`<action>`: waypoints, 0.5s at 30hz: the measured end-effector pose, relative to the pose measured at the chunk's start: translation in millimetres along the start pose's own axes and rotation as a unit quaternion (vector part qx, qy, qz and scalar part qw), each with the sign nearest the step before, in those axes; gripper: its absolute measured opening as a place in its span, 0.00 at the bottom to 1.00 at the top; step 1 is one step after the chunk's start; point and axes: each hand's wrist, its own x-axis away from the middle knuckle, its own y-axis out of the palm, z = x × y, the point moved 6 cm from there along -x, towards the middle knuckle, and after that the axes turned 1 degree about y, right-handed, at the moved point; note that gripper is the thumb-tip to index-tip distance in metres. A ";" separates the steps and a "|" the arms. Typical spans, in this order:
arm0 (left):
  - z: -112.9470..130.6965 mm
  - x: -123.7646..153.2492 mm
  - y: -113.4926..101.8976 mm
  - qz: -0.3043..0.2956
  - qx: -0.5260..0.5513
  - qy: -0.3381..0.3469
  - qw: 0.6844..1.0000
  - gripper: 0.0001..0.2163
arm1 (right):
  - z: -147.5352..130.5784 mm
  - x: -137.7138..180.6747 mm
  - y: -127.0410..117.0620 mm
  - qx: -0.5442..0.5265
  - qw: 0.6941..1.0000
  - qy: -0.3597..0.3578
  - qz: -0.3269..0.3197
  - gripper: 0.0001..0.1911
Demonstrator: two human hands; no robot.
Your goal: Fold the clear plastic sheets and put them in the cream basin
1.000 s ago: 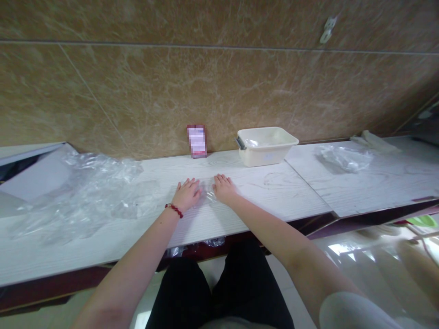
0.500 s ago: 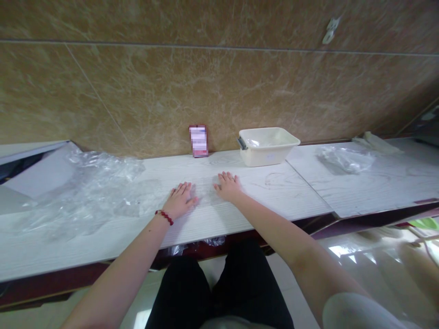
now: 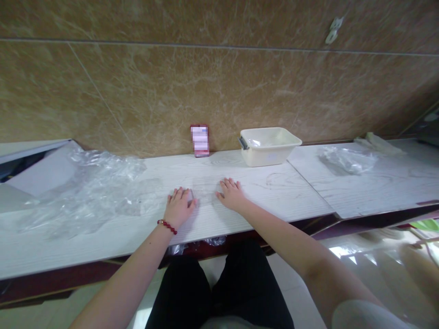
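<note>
My left hand lies palm down on the white wood-grain table, its fingers spread. A red bead bracelet circles that wrist. To its left spreads a heap of clear plastic bags. My right hand also rests flat on the tabletop with the fingers apart, holding nothing. Beyond it, against the wall, stands a cream plastic bin with a grey handle; something clear and shiny shows inside. A phone with a blurred screen leans upright on the wall between the two hands.
On the far left is an open white box. Another clear plastic bag and a pale cloth-like piece lie to the right. A seam crosses the tabletop right of the bin. Plastic shows below the table's front edge.
Both hands have slid slightly back toward me over the tabletop, staying flat and spread. The bin, phone and plastic bags have not moved.
</note>
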 end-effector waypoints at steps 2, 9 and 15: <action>11.6 -6.0 -5.4 0.015 -0.003 0.026 1.000 0.24 | 1.2 0.9 0.9 0.003 1.000 0.002 0.003 0.31; 66.0 -34.5 -6.6 0.007 0.017 0.168 0.986 0.22 | 3.2 1.5 -2.0 0.003 0.999 0.004 0.037 0.30; 71.5 -49.7 8.6 -0.025 0.022 0.146 0.989 0.23 | 9.6 -11.7 -3.5 0.002 0.999 0.037 0.031 0.31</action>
